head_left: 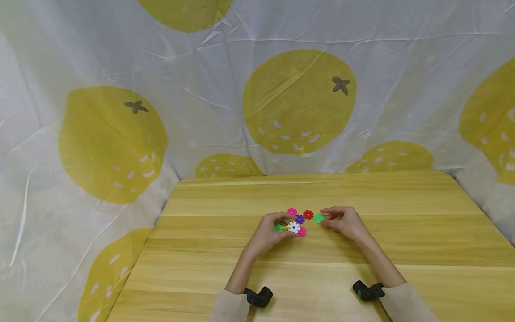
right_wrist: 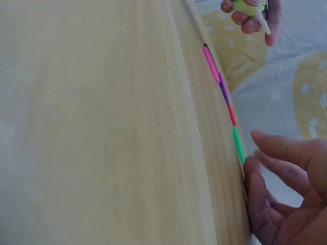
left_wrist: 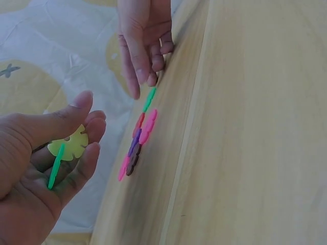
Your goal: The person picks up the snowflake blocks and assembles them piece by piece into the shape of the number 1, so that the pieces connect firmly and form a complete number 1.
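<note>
My left hand (head_left: 265, 232) pinches a yellow notched plastic flower disc (left_wrist: 78, 144). A green disc (left_wrist: 55, 167) and a white disc (head_left: 297, 229) are slotted onto it. On the table, a joined group of similar discs lies flat: light green (head_left: 318, 218), red (head_left: 308, 214), purple (head_left: 299, 219), a far pink (head_left: 292, 211), a near pink (head_left: 302, 232) and a brown one (left_wrist: 132, 165). The brown disc is hidden in the head view. My right hand (head_left: 347, 222) is at the group's light green end, fingertips right at the rim, thumb apart from the fingers.
The wooden table (head_left: 322, 286) ends at the back against a pale curtain (head_left: 209, 94) with yellow fruit prints. Black wrist devices, one by the left sleeve (head_left: 259, 297) and one by the right sleeve (head_left: 367, 291), sit just above the table.
</note>
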Tool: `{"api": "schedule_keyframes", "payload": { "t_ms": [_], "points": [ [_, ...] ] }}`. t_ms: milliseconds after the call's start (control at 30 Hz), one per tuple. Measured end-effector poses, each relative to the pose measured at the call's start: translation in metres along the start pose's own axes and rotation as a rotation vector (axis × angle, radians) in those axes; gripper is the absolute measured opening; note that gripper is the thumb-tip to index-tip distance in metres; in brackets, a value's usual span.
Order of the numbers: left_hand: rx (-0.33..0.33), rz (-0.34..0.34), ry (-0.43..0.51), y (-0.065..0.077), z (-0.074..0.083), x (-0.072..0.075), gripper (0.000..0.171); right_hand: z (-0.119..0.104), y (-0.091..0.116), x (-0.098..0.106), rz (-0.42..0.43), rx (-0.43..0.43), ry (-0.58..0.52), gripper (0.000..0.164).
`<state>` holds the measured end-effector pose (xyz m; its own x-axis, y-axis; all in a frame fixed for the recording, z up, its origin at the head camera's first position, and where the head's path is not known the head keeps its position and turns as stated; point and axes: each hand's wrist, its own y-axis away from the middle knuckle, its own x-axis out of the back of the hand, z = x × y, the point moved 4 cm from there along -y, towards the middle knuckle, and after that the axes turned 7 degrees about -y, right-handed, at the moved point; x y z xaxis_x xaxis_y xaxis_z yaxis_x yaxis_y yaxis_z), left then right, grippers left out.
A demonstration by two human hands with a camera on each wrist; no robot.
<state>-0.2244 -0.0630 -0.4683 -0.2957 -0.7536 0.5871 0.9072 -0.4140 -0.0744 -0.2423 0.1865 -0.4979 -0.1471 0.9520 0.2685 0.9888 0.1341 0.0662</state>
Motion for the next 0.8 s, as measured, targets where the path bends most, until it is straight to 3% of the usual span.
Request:
{"api": "schedule_keyframes", "payload": {
  "t_ms": [233,433,600,800],
  "points": [
    [0.009,0.006,-0.005,0.0002,-0.0005,0.0024,0.026,0.0000,-0.0024,-0.0035,0.009,0.064,0.116,0.036],
    [0.005,0.006,0.023,0.0003,-0.0021,0.0028,0.025,-0.0001,-0.0025,-0.0057,0.046,0.066,0.184,0.028],
    [0.002,0.002,0.045,-0.0001,-0.0025,0.0036,0.026,0.0013,0.0007,-0.0063,0.073,0.033,0.182,0.026],
    [0.016,0.007,0.067,0.0014,-0.0039,0.0053,0.028,0.0016,0.0054,-0.0062,0.043,0.029,0.115,0.026]
  ]
}}
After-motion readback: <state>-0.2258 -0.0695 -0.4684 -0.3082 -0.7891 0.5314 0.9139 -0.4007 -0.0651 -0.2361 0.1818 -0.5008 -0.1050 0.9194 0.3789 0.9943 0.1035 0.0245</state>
